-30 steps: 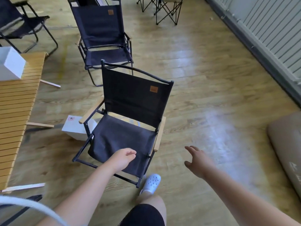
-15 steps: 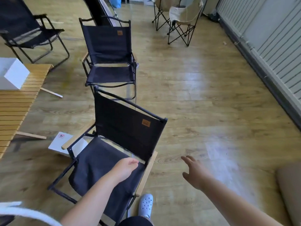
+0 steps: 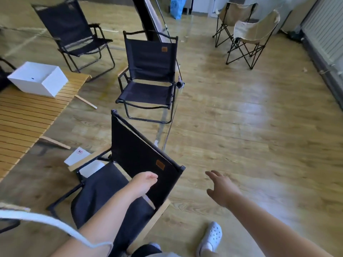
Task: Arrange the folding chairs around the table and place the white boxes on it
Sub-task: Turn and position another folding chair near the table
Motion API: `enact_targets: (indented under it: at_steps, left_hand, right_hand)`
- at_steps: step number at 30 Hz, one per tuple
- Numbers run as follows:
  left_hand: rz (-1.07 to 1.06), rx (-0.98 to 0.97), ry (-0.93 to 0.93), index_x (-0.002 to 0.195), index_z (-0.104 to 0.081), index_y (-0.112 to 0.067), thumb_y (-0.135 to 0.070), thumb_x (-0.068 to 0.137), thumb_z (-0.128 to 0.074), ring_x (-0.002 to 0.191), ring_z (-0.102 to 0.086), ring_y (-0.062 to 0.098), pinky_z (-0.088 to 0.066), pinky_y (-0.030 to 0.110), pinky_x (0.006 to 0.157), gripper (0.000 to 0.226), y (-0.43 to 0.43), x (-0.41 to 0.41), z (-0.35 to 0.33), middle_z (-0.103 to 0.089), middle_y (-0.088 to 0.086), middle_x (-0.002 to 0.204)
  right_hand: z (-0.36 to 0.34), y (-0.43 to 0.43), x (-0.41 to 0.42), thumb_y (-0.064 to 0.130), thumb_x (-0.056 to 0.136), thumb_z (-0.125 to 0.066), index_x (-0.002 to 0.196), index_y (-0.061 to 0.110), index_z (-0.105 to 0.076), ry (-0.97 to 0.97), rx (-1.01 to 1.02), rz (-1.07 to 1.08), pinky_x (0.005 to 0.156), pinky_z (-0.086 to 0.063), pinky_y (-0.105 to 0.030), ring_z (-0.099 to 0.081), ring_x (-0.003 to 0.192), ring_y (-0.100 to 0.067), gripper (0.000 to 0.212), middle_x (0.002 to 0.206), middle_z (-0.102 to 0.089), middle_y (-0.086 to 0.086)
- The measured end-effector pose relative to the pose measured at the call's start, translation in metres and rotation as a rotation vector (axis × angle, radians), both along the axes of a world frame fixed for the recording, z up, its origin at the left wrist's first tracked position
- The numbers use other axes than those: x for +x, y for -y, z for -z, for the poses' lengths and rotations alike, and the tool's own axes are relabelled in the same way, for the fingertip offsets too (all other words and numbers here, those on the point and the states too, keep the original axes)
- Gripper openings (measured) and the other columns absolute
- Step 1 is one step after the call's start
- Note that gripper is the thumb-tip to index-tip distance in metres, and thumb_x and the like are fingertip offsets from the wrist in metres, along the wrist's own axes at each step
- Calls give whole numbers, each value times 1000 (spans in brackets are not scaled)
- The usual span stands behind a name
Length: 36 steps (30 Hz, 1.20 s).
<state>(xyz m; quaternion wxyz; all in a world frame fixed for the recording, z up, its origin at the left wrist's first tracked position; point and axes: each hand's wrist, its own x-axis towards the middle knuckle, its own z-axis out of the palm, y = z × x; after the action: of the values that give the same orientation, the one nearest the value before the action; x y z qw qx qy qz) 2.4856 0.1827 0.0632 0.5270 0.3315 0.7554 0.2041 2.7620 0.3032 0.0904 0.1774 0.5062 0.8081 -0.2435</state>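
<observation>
A black folding chair (image 3: 133, 164) with wooden armrests stands right in front of me. My left hand (image 3: 143, 182) hovers over its seat, fingers curled in, holding nothing. To the right of the chair's backrest my right hand (image 3: 220, 188) is spread open above the floor. A second black chair (image 3: 150, 75) stands farther back, and a third (image 3: 74, 36) at the far left. The slatted wooden table (image 3: 24, 115) fills the left side, with one white box (image 3: 38, 78) on its far end. Another white box (image 3: 78, 156) lies on the floor, partly hidden behind the near chair.
Two beige folding chairs (image 3: 248, 32) stand at the back right. A ribbed grey wall (image 3: 326, 34) runs along the right. A dark slanted panel (image 3: 148, 17) rises behind the second chair. My white shoe (image 3: 211, 238) is at the bottom. A white strap (image 3: 46, 223) crosses the lower left.
The view has tilted up and shifted, so the near chair sits lower in frame and more of the room shows. Both hands keep their poses, holding nothing.
</observation>
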Motion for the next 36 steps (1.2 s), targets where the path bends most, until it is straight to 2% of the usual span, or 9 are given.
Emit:
enact_targets:
  at_steps: [4, 11, 14, 19, 22, 25, 27, 32, 36]
  left_hand:
    - [-149, 7, -6, 122, -63, -25, -24, 98, -52, 116, -58, 13, -44, 33, 104, 26, -35, 36, 1, -62, -5, 123]
    - [-402, -4, -21, 125, -62, -25, -30, 98, -47, 117, -56, 13, -44, 36, 104, 31, -71, 96, -6, -62, -5, 124]
    - [-491, -22, -5, 132, -58, -22, -32, 99, -45, 120, -53, 14, -43, 33, 104, 37, -77, 107, -9, -59, -4, 128]
    - [-658, -4, -31, 130, -59, -20, -30, 97, -51, 119, -54, 14, -43, 35, 106, 36, -90, 95, -3, -60, -3, 128]
    - [-752, 18, -31, 126, -61, -18, -28, 97, -54, 115, -55, 15, -45, 31, 99, 32, -102, 81, 3, -61, -2, 121]
    - [-855, 41, -54, 107, -67, -18, -27, 95, -56, 88, -58, 13, -46, 28, 77, 18, -111, 65, 7, -66, -2, 100]
    - [-910, 35, -62, 98, -67, -17, -26, 94, -57, 80, -59, 13, -46, 30, 72, 14, -114, 56, 7, -67, -1, 89]
    - [-955, -38, -103, 104, -66, -22, -30, 92, -56, 101, -61, 12, -46, 28, 91, 18, -110, 38, 1, -68, -5, 106]
    - [-1131, -25, -87, 121, -62, -21, -29, 94, -58, 110, -57, 6, -41, 18, 90, 28, -95, 40, -4, -62, -11, 112]
  right_hand:
    - [-6, -69, 6, 32, 92, -56, 153, 32, -21, -20, -3, -138, 108, -41, -41, -30, 142, -24, 70, 160, -21, 5]
    - [-8, -166, 8, 31, 92, -55, 152, 31, -22, -3, 0, -396, 102, -45, -39, -33, 139, -23, 68, 159, -23, 6]
    - [-9, -191, -7, 29, 92, -55, 153, 30, -22, 7, -3, -490, 104, -43, -39, -31, 140, -25, 69, 159, -22, 5]
    - [-8, -223, -61, 30, 92, -55, 153, 31, -22, 5, 2, -677, 110, -37, -41, -30, 141, -25, 69, 159, -22, 5]
    - [-7, -240, -104, 31, 92, -55, 153, 31, -22, 11, 28, -793, 110, -37, -42, -30, 141, -26, 69, 160, -22, 5]
    - [-11, -253, -147, 30, 92, -54, 153, 32, -20, 19, 45, -905, 109, -38, -41, -29, 142, -24, 70, 160, -19, 6]
    - [-16, -260, -177, 28, 92, -54, 153, 31, -20, 21, 56, -978, 108, -39, -39, -30, 142, -22, 70, 160, -19, 7]
    - [-22, -271, -260, 25, 92, -56, 153, 27, -23, -15, 63, -1126, 108, -38, -36, -31, 141, -22, 69, 160, -21, 5]
    - [-18, -257, -320, 29, 92, -56, 153, 30, -21, 10, 102, -1276, 106, -41, -41, -32, 140, -23, 71, 160, -19, 7]
